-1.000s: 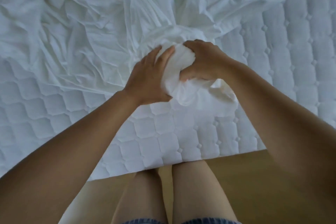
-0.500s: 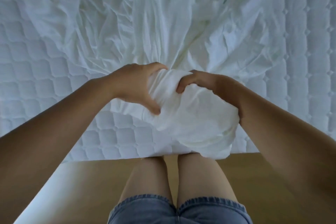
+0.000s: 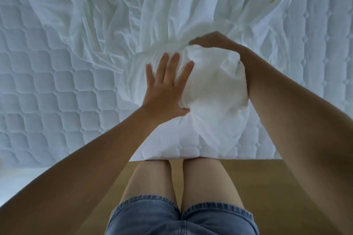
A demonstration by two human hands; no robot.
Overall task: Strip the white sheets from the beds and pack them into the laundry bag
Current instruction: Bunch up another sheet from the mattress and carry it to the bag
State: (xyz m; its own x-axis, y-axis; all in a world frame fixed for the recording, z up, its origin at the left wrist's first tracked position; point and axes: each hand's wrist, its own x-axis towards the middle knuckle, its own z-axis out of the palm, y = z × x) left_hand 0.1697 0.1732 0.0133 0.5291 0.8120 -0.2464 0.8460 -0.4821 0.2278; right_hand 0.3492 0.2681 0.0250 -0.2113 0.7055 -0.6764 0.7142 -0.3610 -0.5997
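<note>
A white sheet (image 3: pixel 172 11) lies crumpled across the quilted mattress (image 3: pixel 47 86), and its near part is bunched into a thick wad (image 3: pixel 212 82) by the bed's near edge. My left hand (image 3: pixel 164 86) lies flat with straight, spread fingers against the wad's left side. My right hand (image 3: pixel 212 41) curls over the far top of the wad, and my right forearm presses along its right side. The right fingertips are hidden behind the cloth. No laundry bag is in view.
The mattress's near edge (image 3: pixel 191 158) runs just in front of my bare knees (image 3: pixel 166 177). A wooden floor (image 3: pixel 267 187) shows below it. Bare quilted mattress lies to the left and right of the sheet. A few small yellowish marks (image 3: pixel 271 1) dot the sheet at the upper right.
The bunched wad has grown as more sheet was drawn toward the near edge. My left hand let go of the cloth and now lies flat against it; my right hand moved over its far top.
</note>
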